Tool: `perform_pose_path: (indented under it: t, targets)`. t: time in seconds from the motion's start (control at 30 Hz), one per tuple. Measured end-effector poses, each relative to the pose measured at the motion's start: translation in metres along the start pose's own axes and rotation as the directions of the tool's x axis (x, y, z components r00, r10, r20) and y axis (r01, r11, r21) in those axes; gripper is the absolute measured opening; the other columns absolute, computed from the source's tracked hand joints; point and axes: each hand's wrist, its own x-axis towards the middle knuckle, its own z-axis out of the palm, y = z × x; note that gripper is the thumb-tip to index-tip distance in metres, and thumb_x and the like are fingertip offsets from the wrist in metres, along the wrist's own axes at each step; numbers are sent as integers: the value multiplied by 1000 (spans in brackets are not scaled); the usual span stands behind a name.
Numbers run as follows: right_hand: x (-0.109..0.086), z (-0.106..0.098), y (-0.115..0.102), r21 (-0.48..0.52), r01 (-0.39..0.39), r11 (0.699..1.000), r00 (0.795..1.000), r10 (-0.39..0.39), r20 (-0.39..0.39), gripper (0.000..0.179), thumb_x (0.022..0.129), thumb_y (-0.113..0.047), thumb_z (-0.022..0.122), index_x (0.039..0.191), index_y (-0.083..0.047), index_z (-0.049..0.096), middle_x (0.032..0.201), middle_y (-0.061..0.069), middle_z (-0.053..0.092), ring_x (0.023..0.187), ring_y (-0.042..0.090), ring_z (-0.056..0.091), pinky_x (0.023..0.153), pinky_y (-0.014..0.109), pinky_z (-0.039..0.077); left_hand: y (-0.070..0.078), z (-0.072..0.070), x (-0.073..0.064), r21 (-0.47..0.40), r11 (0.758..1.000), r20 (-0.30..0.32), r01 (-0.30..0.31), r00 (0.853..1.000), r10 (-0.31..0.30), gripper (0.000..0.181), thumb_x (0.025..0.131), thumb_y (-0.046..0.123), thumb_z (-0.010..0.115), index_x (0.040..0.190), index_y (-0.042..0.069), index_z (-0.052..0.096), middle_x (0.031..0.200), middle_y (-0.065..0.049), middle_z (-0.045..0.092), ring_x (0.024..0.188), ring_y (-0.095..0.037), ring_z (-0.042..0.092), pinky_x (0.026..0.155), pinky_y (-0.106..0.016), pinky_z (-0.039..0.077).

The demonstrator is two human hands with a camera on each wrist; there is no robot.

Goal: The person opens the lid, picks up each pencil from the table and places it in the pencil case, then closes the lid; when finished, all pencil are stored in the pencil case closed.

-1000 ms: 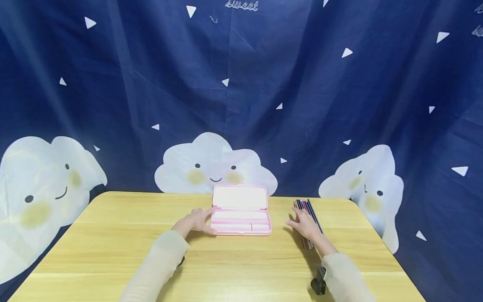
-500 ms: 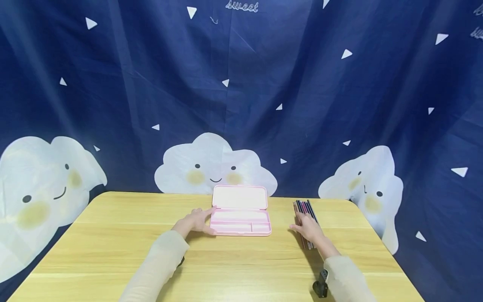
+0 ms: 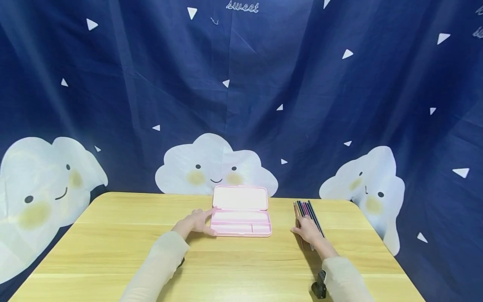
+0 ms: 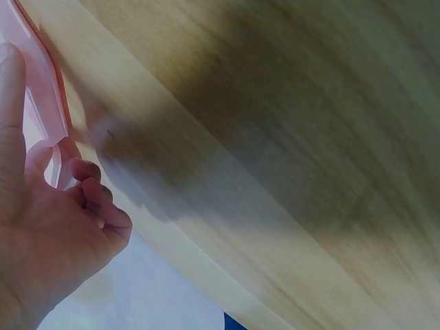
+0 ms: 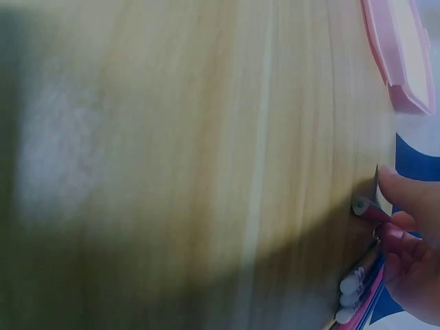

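A pink pencil case (image 3: 241,233) lies with its lid raised, its inner compartments showing. My left hand (image 3: 194,220) holds it by the left end, thumb at the front corner and index finger back by the hinge; in the left wrist view the other fingers curl beside the case (image 4: 42,82). To the right of the case, my right hand (image 3: 310,231) is over a row of pencils (image 3: 310,208). Seen from the right wrist, thumb and fingers pinch one pencil (image 5: 366,207), its end angled away from the others. Several pencil ends (image 5: 349,300) show below the fingers.
Both arms reach over a light wooden table (image 3: 241,268). Behind its far edge hangs a dark blue curtain (image 3: 249,113) with cloud faces. A small black device (image 3: 319,286) is at the right wrist.
My right hand has moved down slightly onto the pencils and drawn its fingers in, and one pencil now stands a little apart from the row. The left hand and the case have stayed put.
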Motion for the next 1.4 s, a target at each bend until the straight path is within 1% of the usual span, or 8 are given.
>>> perform_pose_path:
  t: [0.1,0.27,0.4,0.73,0.87,1.03,1.23,1.4]
  targets:
    - [1,1,-2,-18,18,1000,1000,-18,-7,46,79,-11,69,113,16,52,93,24,54,83,33,56,75,46,50,0,0,0,-3,1000,1,4,1000,-4,95,67,45,77,144,18,28,137,-33,31,127,-46,27,97,-65,29]
    - [1,3,-5,-4,41,999,999,-41,-9,42,78,-5,68,113,14,53,102,26,55,97,38,54,84,49,47,0,1,1,-7,1000,0,-1,1000,1,95,68,45,76,144,18,28,138,-32,31,128,-46,26,99,-64,27]
    - [1,2,-8,10,42,999,999,-42,-7,40,78,-2,67,114,10,54,105,29,55,102,43,51,85,53,45,1,0,0,-2,1000,0,-9,1000,9,95,67,45,77,144,17,27,137,-33,32,127,-46,27,98,-64,28]
    - [5,4,-14,46,6,999,1000,-4,-28,40,76,0,67,113,9,54,92,21,59,93,38,55,79,49,48,1,0,-1,-18,1000,9,-24,1000,24,95,69,41,77,144,13,27,137,-30,34,126,-46,28,99,-63,28]
    - [7,6,-15,61,-7,998,1000,8,-22,41,76,1,66,114,8,53,94,22,60,93,38,56,79,50,48,0,1,1,-12,1000,13,-25,1000,26,95,69,42,77,144,13,27,138,-28,34,127,-45,28,100,-62,28]
    - [8,8,-16,85,7,996,999,-4,-36,40,76,5,64,114,8,53,96,23,62,94,39,57,81,49,48,-1,1,2,-25,999,9,-28,1000,29,96,68,42,77,145,14,26,138,-30,33,127,-47,26,100,-63,27]
    - [7,9,-18,120,-10,993,999,14,-29,32,79,7,60,111,6,54,95,23,63,92,40,58,77,49,50,-2,2,1,-30,999,9,-18,1000,18,95,68,43,77,144,14,28,138,-32,32,128,-47,26,100,-63,26]
    - [8,10,-18,193,-24,981,999,33,-43,33,83,7,54,116,4,54,85,17,64,81,31,60,71,43,51,-4,2,2,-38,999,5,-34,999,34,95,68,42,77,144,13,28,138,-29,35,128,-48,25,101,-64,25]
